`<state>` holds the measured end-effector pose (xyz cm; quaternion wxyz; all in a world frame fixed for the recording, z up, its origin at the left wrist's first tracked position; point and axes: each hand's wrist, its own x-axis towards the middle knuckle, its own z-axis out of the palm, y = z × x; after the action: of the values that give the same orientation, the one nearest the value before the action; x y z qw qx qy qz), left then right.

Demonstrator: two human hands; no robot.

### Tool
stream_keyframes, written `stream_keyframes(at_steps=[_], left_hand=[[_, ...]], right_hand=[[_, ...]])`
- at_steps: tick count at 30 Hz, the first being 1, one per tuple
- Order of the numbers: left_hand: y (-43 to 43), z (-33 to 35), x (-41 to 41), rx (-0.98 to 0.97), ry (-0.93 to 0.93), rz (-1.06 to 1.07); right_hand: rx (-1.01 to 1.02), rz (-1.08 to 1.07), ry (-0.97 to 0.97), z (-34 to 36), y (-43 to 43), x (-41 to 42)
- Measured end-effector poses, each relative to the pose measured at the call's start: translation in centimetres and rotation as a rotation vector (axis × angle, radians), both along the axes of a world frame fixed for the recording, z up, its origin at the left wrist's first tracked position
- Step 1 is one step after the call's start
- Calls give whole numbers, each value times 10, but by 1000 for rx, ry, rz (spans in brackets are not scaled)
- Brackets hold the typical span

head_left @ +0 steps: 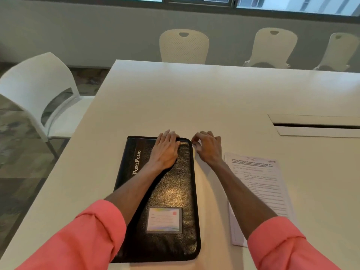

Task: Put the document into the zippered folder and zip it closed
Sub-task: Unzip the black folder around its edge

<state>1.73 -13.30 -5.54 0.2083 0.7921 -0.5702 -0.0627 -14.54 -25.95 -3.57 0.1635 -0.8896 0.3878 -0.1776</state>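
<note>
A black zippered folder (pixel 171 191) with a pebbled, glossy leather-like cover lies closed and flat on the smooth off-white surface (pixel 155 98), its corners rounded and a dark zip track running along its right edge. White lettering reading "PortFolio" runs up the cover near its left side, and a clear rectangular card pocket (pixel 164 220) holding a pale card with a small red spot sits on the near part (the print on the card is too small to read). The left hand (pixel 165 151) rests palm down on the far part of the cover, fingers flat and spread slightly, their tips reaching the far edge. The right hand (pixel 209 147) is just beside the far right corner of the folder, its fingers pinched together on something small and pale at that corner, likely the zip pull, though it is too tiny to make out for certain. The document (pixel 257 191), a white printed sheet with dense blurred lines of text, lies flat on the surface to the right of the folder, apart from it; its near end is hidden behind the coral-pink sleeve (pixel 288 248) of the right arm. White moulded plastic chairs (pixel 184 46) stand at the far and left sides, and a narrow dark slot (pixel 315 126) is recessed in the surface at the right, cut off by the frame.
</note>
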Motion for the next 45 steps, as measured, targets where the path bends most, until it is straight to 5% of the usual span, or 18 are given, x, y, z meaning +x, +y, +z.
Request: stream_keyframes(at_steps=[23, 32, 45], left_hand=[[2, -1, -4, 23, -13, 35], [83, 23, -54, 136, -84, -133], [132, 8, -90, 188, -131, 2]], right_hand=[[24, -246, 39, -2, 171, -97], [83, -153, -85, -4, 159, -99], [55, -134, -55, -1, 202, -126]])
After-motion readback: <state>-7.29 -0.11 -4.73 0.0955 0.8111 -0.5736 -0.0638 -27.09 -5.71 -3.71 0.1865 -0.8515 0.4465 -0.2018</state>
